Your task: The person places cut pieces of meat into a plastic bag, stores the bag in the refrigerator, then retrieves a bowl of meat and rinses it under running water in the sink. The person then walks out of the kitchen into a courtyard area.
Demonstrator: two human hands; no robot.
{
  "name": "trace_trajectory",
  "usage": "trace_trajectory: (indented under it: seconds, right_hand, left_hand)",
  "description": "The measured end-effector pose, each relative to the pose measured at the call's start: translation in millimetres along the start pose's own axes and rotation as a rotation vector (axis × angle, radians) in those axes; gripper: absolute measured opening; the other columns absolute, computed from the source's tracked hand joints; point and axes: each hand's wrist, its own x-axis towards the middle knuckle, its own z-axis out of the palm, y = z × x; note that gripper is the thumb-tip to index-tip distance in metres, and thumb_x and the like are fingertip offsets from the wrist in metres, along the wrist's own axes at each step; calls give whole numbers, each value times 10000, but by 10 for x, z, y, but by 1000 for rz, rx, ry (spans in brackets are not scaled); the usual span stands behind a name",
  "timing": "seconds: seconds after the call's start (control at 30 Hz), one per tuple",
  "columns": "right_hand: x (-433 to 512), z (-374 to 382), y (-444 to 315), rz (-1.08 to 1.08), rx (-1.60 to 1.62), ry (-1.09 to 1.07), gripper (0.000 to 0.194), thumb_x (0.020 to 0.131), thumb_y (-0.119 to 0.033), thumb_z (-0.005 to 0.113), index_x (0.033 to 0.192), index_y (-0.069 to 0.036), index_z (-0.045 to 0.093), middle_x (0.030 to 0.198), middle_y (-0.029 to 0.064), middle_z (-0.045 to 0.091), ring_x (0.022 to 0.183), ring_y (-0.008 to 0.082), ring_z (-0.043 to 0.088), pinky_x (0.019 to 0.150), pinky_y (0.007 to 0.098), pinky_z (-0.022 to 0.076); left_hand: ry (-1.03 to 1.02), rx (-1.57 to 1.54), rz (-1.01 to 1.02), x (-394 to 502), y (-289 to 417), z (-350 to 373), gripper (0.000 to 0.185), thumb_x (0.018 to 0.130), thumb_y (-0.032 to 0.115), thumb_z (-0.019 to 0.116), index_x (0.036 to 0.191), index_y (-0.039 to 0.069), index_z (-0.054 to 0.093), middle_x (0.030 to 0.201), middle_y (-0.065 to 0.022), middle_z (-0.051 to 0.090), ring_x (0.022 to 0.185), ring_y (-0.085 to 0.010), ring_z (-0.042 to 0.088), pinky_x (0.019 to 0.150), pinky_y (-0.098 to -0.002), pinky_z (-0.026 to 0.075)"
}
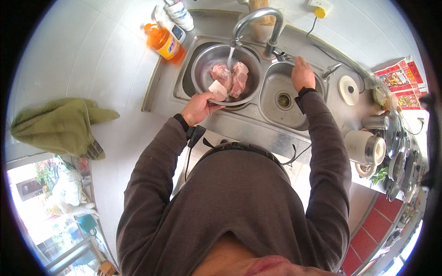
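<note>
My left hand (200,107) grips the near rim of a round stainless steel bowl (200,74), which sits over the left sink basin. Several pieces of raw meat (239,79) lie in the bowl. Water runs onto them from the curved chrome faucet (259,13). My right hand (303,74) reaches above the right side of the right sink basin (271,89), near the lever (281,56) at the faucet's base. Its fingers are extended; whether they touch the lever is hard to tell.
An orange bottle of detergent (167,45) stands at the left behind the sink. On the right counter are a white round lid (348,90), a white kettle (362,146) and a metal cup (375,122). A small tap (331,71) rises at the right basin's corner. A green towel (62,126) hangs left.
</note>
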Motion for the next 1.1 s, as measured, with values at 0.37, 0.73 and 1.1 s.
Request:
trace_trajectory:
  seconds: [0.37, 0.73, 1.1]
  right_hand:
    - [-77, -83, -123, 111, 90, -54, 474, 950, -128, 497, 1419, -67, 491, 1509, 129, 487, 1104, 371, 664, 929, 478, 543]
    - [-68, -79, -105, 120, 115, -76, 508, 946, -158, 513, 1447, -95, 465, 1545, 104, 448, 1083, 377, 666, 904, 490, 549]
    - [-70, -62, -126, 135, 136, -52, 505, 940, -153, 513, 1441, -99, 472, 1542, 99, 453, 1029, 372, 689, 877, 487, 565]
  left_hand:
    - [29, -68, -30, 390, 43, -97, 323, 982, 83, 519, 1252, -85, 573, 1236, -166, 648, 1125, -282, 643, 1023, -437, 555]
    - [57, -104, -62, 480, -1, -119, 253, 977, 75, 526, 1173, -61, 609, 1134, -143, 670, 1041, -254, 662, 967, -421, 589]
    - [-16, -171, -120, 582, 73, -271, 304, 979, 66, 506, 1228, -94, 574, 1195, -176, 660, 1124, -298, 655, 1008, -447, 576]
